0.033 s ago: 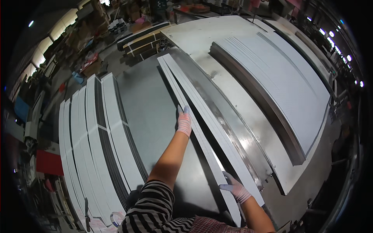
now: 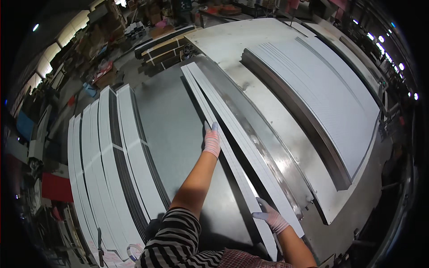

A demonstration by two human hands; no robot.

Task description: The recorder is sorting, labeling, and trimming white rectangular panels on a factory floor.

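Two long white strips (image 2: 223, 120) lie side by side along a grey metal table (image 2: 178, 134), against a steel guide rail (image 2: 263, 147). My left hand (image 2: 211, 140), in a striped work glove, reaches far out and rests flat on the left strip near its middle. My right hand (image 2: 269, 216), also gloved, grips the near end of the strips close to my body. Both forearms come up from the lower edge, the left one with a striped sleeve.
Stacks of long white strips (image 2: 111, 165) lie on the left. A big pile of white sheets (image 2: 321, 85) rests on the steel bench at the right. Boxes and clutter fill the floor at the far left and top.
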